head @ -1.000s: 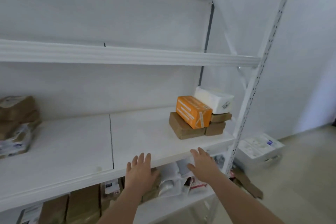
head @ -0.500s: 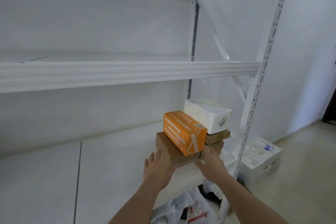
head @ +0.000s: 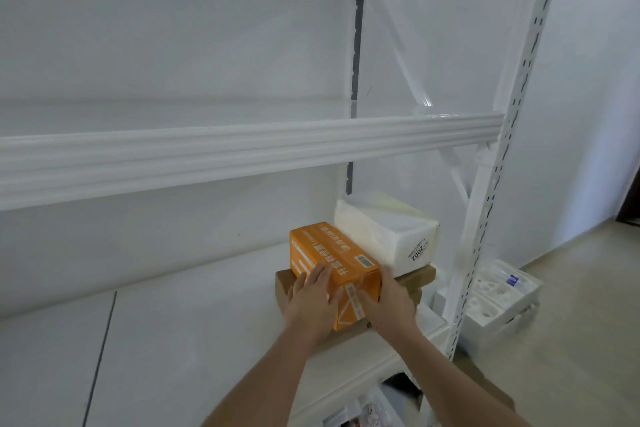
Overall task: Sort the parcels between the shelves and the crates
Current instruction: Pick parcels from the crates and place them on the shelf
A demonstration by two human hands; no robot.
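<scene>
An orange parcel box (head: 329,253) lies on top of a flat brown box (head: 282,282) at the right end of the middle shelf (head: 194,333). My left hand (head: 310,302) holds its left side, fingers along the side and thumb across the near end. On the right side, my right hand (head: 393,303) holds the box with its thumb on the near end; its fingers are hidden behind the box. A white wrapped pack (head: 388,229) sits just behind, on stacked brown boxes (head: 417,276).
The upper shelf's white front beam (head: 242,152) crosses above the parcels. A perforated white upright (head: 485,204) stands right of the stack. White foam packaging (head: 498,298) lies on the floor beyond it. Bags show on the lower shelf (head: 374,409).
Both hands rose from the shelf's front edge, reached the stack and closed onto the sides of the orange box. The view moved closer and to the right.
</scene>
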